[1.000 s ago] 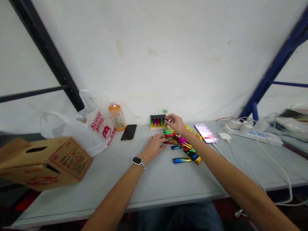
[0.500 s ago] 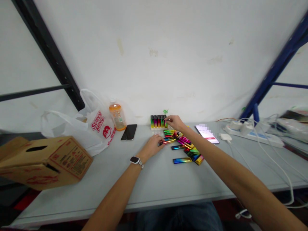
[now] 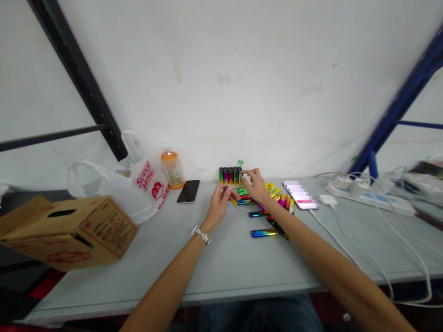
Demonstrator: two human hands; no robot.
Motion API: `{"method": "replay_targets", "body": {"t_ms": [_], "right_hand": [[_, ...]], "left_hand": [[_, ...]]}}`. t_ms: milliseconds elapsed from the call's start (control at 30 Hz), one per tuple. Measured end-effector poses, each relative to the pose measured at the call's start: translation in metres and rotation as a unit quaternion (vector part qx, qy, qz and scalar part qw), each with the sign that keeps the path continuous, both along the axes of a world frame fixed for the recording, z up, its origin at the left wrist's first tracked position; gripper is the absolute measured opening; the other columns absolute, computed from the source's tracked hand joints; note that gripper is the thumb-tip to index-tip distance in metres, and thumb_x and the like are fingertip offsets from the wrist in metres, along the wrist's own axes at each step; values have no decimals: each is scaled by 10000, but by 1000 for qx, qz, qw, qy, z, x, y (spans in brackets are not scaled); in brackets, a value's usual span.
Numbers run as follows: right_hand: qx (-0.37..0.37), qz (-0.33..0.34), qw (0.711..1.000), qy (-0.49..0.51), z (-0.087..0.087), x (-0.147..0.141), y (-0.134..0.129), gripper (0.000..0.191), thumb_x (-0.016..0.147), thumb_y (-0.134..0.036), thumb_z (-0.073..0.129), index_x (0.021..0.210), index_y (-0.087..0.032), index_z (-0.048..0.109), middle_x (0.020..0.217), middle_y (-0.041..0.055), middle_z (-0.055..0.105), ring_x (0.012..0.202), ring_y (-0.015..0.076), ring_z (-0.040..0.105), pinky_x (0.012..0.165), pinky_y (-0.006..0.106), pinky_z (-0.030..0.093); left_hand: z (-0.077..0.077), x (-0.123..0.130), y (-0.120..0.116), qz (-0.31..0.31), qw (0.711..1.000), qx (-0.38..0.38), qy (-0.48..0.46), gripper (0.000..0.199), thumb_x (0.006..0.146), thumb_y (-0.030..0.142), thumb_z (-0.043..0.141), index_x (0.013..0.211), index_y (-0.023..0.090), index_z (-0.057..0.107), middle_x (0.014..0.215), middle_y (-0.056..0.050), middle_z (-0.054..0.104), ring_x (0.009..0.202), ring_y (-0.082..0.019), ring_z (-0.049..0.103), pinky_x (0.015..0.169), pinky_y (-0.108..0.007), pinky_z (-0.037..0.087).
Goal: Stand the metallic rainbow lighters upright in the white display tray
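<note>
Several colourful lighters with black tops stand upright in a row (image 3: 230,175) against the wall. My left hand (image 3: 218,203) pinches a red and gold lighter (image 3: 234,197) just in front of that row. The fingertips of my right hand (image 3: 254,184) are bent at the right end of the row; whether they grip a lighter there is too small to tell. Under and beside my right wrist lies a loose pile of shiny lighters (image 3: 273,193). A blue and gold lighter (image 3: 264,233) lies nearest the table's front edge.
To the left stand a cardboard box (image 3: 100,230), a white plastic bag (image 3: 138,189), an orange bottle (image 3: 172,168) and a dark phone (image 3: 188,191). At right are a lit phone (image 3: 300,195), a charger (image 3: 328,199), a power strip (image 3: 374,198) and white cables.
My left hand has lifted a lighter from the pile and turned it, moving up towards the row. My right hand stays at the row's right end. The view has shifted slightly.
</note>
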State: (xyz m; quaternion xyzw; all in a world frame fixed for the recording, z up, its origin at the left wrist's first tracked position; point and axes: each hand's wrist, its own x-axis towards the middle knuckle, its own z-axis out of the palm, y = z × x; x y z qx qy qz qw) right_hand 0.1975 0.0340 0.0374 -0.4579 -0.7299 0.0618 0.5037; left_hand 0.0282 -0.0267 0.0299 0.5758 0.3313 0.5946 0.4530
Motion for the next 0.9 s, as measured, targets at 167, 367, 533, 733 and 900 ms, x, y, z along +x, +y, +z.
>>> {"method": "replay_targets", "body": {"t_ms": [167, 367, 533, 733, 900], "right_hand": [[-32, 39, 988, 144, 1, -14, -33, 275, 932, -417, 509, 942, -210, 689, 866, 45, 594, 730, 177, 528, 688, 310, 425], [-90, 84, 978, 170, 0, -15, -52, 298, 915, -459, 519, 811, -222, 668, 686, 5, 579, 656, 173, 490, 623, 295, 362], [-97, 75, 984, 131, 2, -15, -57, 316, 927, -432, 488, 801, -209, 674, 610, -8, 534, 580, 156, 448, 570, 289, 325], [-88, 74, 988, 107, 0, -16, -56, 375, 938, -459, 473, 797, -180, 681, 614, -7, 544, 592, 146, 461, 573, 274, 337], [-90, 67, 988, 105, -2, -14, -54, 392, 935, -467, 465, 789, -178, 688, 569, -19, 506, 568, 142, 450, 557, 265, 339]], "left_hand": [[7, 9, -11, -4, 998, -48, -30, 462, 825, 668, 587, 917, 234, 459, 544, 124, 374, 359, -49, 338, 382, -185, 258], [3, 13, -13, 117, 989, -3, 88, 509, 855, 572, 561, 544, 194, 424, 487, 62, 337, 459, -73, 299, 455, -240, 231], [-2, 17, -10, 184, 971, -2, 155, 411, 842, 390, 533, 503, 201, 397, 488, 51, 346, 495, -95, 316, 497, -253, 228], [1, 16, -13, 169, 974, 0, 148, 476, 845, 533, 527, 530, 198, 401, 506, 57, 335, 516, -91, 293, 508, -252, 215], [1, 15, -11, 189, 968, -22, 161, 398, 833, 420, 497, 517, 198, 401, 494, 58, 339, 505, -90, 309, 504, -252, 215]]}}
